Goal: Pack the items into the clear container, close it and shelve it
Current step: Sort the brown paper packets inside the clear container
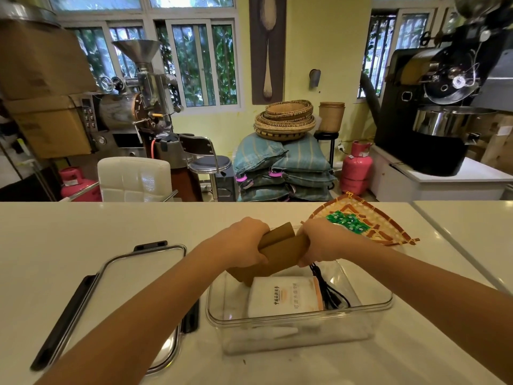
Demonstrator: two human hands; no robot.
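Observation:
A clear plastic container [302, 312] stands open on the white counter in front of me. Inside it lie a white packet with printed text [283, 298] and a black cable [327, 293] along its right side. Both hands hold a bundle of brown paper bags [280, 243] above the container's far edge, its lower end dipping inside. My left hand [247, 243] grips the bundle's left side and my right hand [319, 243] grips its right end. The clear lid with black clips [133, 276] lies flat to the left of the container.
A woven bamboo tray [385, 229] holding several small green packets [349, 220] sits behind the container on the right. Beyond the counter edge are a white chair [133, 179], a stool, stacked sacks, pink gas cylinders and roasting machines.

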